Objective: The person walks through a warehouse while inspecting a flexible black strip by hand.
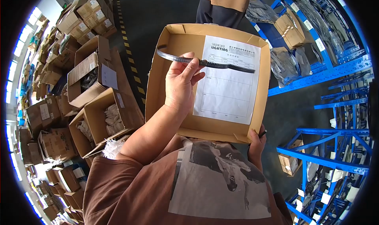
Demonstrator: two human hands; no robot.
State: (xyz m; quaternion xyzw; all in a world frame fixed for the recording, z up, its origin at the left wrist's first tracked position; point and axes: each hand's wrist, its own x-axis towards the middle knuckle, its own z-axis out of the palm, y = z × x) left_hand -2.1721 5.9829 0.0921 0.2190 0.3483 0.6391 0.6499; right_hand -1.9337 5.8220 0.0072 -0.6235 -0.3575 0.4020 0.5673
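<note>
My left hand (182, 79) pinches a thin curved strip of black carrier tape (231, 66) with a row of small holes along its edge. The strip's pale, shiny end curls up to the left, and its dark end reaches right over a printed paper form (227, 94). That sheet, headed "SHUNSHU LIGHTING", lies in a shallow cardboard tray (158, 102). At the tray's near right corner, my right hand (257, 141) grips the rim, with the fingers partly hidden beneath it. A small dark stick-like end (263, 133) pokes out beside that hand.
Open cardboard boxes (106, 110) with white contents stand to the left, among stacked cartons (89, 15). Blue metal shelving (300, 83) with plastic-wrapped goods runs along the right. Another person (223, 6) stands just past the tray. Yellow-and-black tape (134, 69) marks the floor.
</note>
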